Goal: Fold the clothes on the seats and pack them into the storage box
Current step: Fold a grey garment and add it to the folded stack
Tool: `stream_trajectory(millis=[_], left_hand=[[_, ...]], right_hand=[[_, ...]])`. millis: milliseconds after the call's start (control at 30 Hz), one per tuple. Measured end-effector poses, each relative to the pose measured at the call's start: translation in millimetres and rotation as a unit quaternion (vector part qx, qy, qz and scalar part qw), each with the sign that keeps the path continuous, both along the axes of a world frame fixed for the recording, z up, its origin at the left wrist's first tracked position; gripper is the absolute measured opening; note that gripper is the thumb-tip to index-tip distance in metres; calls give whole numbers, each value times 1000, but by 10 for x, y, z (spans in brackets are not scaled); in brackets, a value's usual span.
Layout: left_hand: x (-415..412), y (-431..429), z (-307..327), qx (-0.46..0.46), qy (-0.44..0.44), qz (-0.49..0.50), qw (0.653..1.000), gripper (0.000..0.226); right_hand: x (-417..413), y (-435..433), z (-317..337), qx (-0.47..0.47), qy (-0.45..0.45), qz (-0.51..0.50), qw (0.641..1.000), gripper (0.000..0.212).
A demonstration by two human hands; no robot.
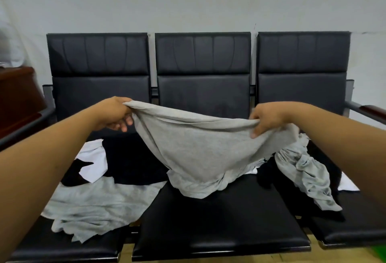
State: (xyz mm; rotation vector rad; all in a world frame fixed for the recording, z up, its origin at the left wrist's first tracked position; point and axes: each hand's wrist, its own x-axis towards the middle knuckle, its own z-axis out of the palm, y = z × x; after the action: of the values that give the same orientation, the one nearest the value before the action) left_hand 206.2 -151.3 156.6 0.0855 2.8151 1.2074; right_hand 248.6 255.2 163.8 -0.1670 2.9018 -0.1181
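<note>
1. Here, a black bench [221, 216] of three padded seats stands against a plain pale wall [188, 1].
2. The left hand [113, 114] and the right hand [266, 119] hold up a grey garment [200, 147]; each grip is clamped on its top edge.
3. The garment hangs over the middle seat, and its lower end rests there.
4. On the left seat lie a flat grey cloth [94, 206], a black garment [133, 162] and a white garment [94, 160], overlapping.
5. A crumpled grey piece [309, 175] lies on the right seat.
6. Dark wooden furniture [18, 91] stands at the left.
</note>
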Motion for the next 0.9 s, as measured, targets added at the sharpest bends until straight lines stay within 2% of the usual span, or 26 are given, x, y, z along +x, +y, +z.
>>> stream_trajectory(millis=[67,100,133,167,233,267,367,433,467,500,567,600,667,767,900], left_hand=[[-8,25,-98,133,-74,14,988,30],[-42,46,-148,210,-105,21,972,30],[-93,72,-193,281,-128,28,951,31],[-149,100,-235,343,-143,35,928,31],[-276,158,-287,419,-142,43,896,30],[-343,196,-293,435,-126,40,891,29],[-565,347,-144,453,-48,12,890,27],[-678,457,103,439,31,-25,897,22],[-718,510,263,437,79,-37,895,19],[-746,556,421,444,125,-40,886,19],[-801,613,699,474,191,-32,859,24],[-820,618,801,489,209,-33,847,27],[-830,590,927,488,225,-44,842,29],[-812,487,842,453,224,-52,862,33],[-633,254,314,309,209,-23,927,34]], right_hand=[[-72,21,-157,40,11,-57,997,17],[-105,13,-233,15,16,-95,995,16],[-143,-6,-305,-61,16,-142,988,16],[-194,-25,-374,-186,7,-204,961,17],[-309,-79,-461,-431,-11,-302,850,24],[-384,-89,-465,-517,4,-325,792,28],[-689,-55,-266,-666,90,-333,662,34],[-857,-60,56,-744,170,-295,575,35],[-900,-75,242,-763,216,-264,549,33],[-909,-95,430,-762,262,-230,546,28],[-877,-138,767,-727,345,-173,569,24],[-819,-161,884,-706,369,-153,585,26],[-766,-152,1000,-669,403,-127,611,29],[-663,-151,899,-611,436,-125,649,32],[-548,-155,394,-556,391,-165,715,22]])
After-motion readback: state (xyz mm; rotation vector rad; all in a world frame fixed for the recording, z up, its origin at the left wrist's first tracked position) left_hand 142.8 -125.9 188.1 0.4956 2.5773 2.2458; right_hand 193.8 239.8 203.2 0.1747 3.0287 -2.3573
